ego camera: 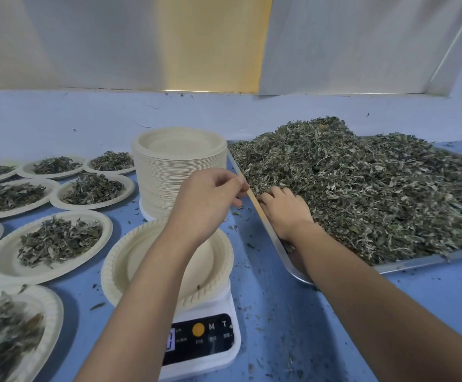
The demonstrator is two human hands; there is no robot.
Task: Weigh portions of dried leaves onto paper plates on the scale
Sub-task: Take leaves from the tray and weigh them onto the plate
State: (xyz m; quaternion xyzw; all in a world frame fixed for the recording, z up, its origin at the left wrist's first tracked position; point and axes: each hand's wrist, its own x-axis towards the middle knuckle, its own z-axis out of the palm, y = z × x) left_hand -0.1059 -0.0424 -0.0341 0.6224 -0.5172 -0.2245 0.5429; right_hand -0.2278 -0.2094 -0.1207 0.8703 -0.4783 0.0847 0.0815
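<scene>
Head view: crumbled grey-green dried leaves (362,194)

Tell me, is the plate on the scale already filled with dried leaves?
No, the plate on the scale is nearly bare, with only a stray leaf fragment lying in it.

The light is soft, even and rather cool, so the shadows on the blue table (279,312) are only faint and have no sharp border, while a warm yellow band (213,42) glows on the wall behind. The wide lens bends the picture at its edges, and the plate of leaves (9,334) in the lower left corner is smeared, as is the far right part of the dried leaves (389,194). The rim of the metal tray (417,261) gives a pale shine, and the scale display (170,340) is too bright to read.
</scene>
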